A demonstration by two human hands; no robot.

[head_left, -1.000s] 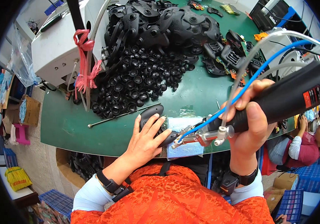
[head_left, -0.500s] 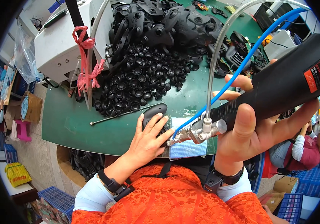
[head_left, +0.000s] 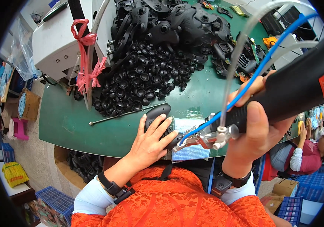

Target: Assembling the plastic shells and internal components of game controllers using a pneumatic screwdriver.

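My left hand (head_left: pixel 147 142) lies over a black game controller (head_left: pixel 159 110) at the table's near edge, its fingers laid across the piece and holding it down. One rounded grip sticks out beyond my fingertips; the rest is mostly covered. In my right hand (head_left: pixel 258 130) is a thick black electric screwdriver (head_left: pixel 283 94), tilted with its metal nose toward the controller. A blue hose (head_left: pixel 271 60) and a clear tube run to its metal fitting (head_left: pixel 216 138). The tip is close to the controller's right end; whether it touches I cannot tell. A blue-and-white cloth (head_left: pixel 192 152) lies beneath the nose.
Black thumbstick caps (head_left: pixel 141 75) are heaped beyond my left hand, with controller shells (head_left: pixel 165 22) piled behind. A thin metal rod (head_left: pixel 128 113) lies before the caps. At left stands a white machine (head_left: pixel 65 41) with pink ties. Another person (head_left: pixel 309 151) sits at far right.
My right hand has closed its fingers round the screwdriver and shifted slightly right, the tool's nose moving with it. My left hand stays on the controller.
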